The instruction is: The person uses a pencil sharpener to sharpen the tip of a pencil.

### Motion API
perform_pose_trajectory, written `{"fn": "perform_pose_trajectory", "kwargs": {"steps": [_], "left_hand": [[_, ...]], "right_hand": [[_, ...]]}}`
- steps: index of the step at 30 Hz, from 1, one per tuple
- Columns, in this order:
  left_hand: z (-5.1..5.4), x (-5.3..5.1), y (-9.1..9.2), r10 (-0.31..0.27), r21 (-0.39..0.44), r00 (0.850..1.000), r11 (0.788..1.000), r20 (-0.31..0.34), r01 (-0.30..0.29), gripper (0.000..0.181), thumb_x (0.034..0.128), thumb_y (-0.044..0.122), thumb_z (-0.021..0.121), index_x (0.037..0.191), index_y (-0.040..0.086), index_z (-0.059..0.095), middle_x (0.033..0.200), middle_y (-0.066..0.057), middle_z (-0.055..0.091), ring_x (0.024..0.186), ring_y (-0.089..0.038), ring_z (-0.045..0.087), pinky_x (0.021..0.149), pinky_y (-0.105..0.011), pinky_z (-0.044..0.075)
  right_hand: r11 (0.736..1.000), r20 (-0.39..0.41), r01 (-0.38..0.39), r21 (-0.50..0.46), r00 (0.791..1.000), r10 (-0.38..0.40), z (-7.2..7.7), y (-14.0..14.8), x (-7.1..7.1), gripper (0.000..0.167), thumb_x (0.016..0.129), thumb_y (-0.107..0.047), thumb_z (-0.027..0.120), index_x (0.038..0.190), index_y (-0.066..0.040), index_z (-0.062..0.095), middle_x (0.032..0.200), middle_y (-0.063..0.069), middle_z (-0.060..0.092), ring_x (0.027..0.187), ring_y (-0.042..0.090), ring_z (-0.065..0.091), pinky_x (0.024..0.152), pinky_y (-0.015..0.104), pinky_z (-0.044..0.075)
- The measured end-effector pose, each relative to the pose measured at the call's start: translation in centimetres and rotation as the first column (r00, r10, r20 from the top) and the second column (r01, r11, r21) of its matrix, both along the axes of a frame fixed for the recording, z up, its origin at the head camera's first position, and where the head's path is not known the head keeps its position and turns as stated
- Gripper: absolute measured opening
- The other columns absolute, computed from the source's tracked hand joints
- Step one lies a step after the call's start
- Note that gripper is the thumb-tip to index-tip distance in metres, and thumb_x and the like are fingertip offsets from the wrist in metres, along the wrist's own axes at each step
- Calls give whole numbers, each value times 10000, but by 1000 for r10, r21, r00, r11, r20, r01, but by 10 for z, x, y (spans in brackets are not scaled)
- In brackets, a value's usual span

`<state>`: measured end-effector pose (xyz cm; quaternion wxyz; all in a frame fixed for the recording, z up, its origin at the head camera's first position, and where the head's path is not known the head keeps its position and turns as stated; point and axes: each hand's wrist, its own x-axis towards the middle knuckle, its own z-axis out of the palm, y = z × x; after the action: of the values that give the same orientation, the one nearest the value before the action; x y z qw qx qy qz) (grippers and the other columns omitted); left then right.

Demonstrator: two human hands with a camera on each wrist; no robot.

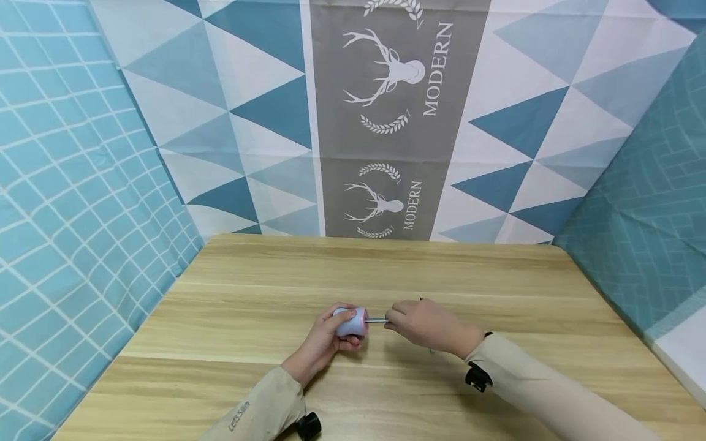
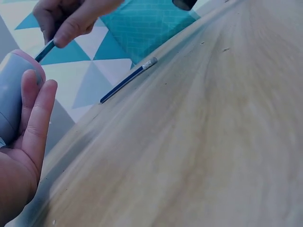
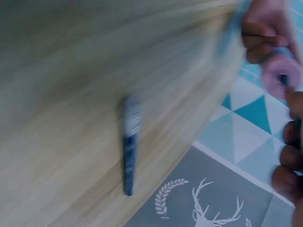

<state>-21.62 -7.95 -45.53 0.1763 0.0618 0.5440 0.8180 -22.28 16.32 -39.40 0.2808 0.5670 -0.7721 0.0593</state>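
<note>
A light blue pencil sharpener (image 1: 349,323) with a pink end is gripped by my left hand (image 1: 324,340), near the middle of the table. From the right, my right hand (image 1: 427,323) pinches a dark pencil (image 1: 377,320), whose front end sits in the hole of the pink end (image 3: 271,81). The tip inside the hole is hidden. A second pencil (image 2: 128,81), dark blue with a pale, silvery end, lies on the tabletop; in the head view my right hand mostly covers it. The right wrist view is blurred.
The wooden table (image 1: 265,275) has its far edge against a patterned cloth backdrop (image 1: 265,184). Tile-print cloth (image 1: 72,184) hangs at the left and teal cloth (image 1: 651,202) at the right. A white surface (image 1: 684,349) borders the table's right edge.
</note>
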Motion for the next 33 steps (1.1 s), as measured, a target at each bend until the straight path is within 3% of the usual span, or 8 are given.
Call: {"fn": "perform_pose_trajectory", "kwargs": {"steps": [5, 12, 16, 20, 25, 27, 29, 33], "left_hand": [[1, -1, 0, -19, -8, 1000, 1000, 0, 19, 144, 968, 183, 591, 1083, 114, 643, 932, -173, 590, 560, -103, 631, 592, -283, 608], [-1, -3, -1, 19, -12, 999, 1000, 33, -18, 134, 969, 176, 589, 1068, 101, 639, 925, -174, 582, 543, -101, 628, 587, -303, 616], [-2, -4, 0, 28, -28, 999, 999, 30, -27, 101, 968, 171, 600, 1039, 113, 643, 926, -178, 583, 549, -110, 637, 591, -314, 621], [-3, -5, 2, 31, -42, 1000, 999, -4, -31, 116, 965, 155, 608, 1053, 93, 648, 913, -184, 584, 550, -116, 643, 589, -317, 621], [-3, -3, 2, 33, -82, 999, 996, -30, -35, 175, 946, 132, 640, 1097, 44, 655, 895, -182, 597, 543, -131, 653, 568, -314, 618], [-4, -2, 2, 29, -97, 999, 995, -28, -32, 188, 943, 135, 649, 1102, 35, 655, 886, -176, 606, 543, -135, 657, 564, -313, 617], [-4, -1, 2, 25, -103, 999, 994, -28, -28, 203, 942, 140, 653, 1110, 27, 652, 882, -173, 610, 544, -134, 657, 562, -313, 617], [-3, -1, 1, 24, -94, 999, 995, -32, -27, 228, 943, 149, 645, 1126, 13, 642, 889, -184, 602, 543, -127, 652, 563, -318, 618]], "right_hand": [[999, -218, -47, -28, 975, 40, -9, -5, -6, 377, 1101, -271, 350, 786, -127, 499, 591, -82, 452, 462, 31, 367, 385, 124, 306], [976, 251, 60, -211, 968, -5, -18, -17, -4, 342, 989, -214, 637, 707, -162, 452, 546, -144, 374, 490, -64, 246, 412, 96, 184], [931, 693, 258, -259, 721, -7, -18, -20, 3, 381, 911, -122, 724, 667, -148, 433, 567, -152, 367, 489, -45, 290, 426, 132, 241], [864, 951, 450, -225, 295, 94, -16, -20, 2, 418, 920, -126, 704, 641, -112, 392, 528, -89, 316, 454, 52, 252, 416, 200, 210], [816, 951, 577, -31, -234, 201, -17, -18, -4, 345, 919, -149, 661, 650, -126, 448, 502, -62, 268, 416, 63, 181, 373, 192, 147], [821, 923, 571, 27, -329, 199, -17, -17, -6, 282, 922, -159, 644, 679, -131, 504, 510, -71, 261, 415, 46, 186, 372, 179, 144], [829, 919, 557, 44, -349, 186, -17, -16, -7, 259, 928, -166, 636, 699, -130, 520, 515, -72, 260, 416, 43, 188, 375, 176, 145], [848, 966, 529, 16, -228, 124, -13, -15, -6, 330, 937, -199, 663, 683, -122, 466, 509, -62, 251, 426, 69, 166, 387, 201, 141]]}}
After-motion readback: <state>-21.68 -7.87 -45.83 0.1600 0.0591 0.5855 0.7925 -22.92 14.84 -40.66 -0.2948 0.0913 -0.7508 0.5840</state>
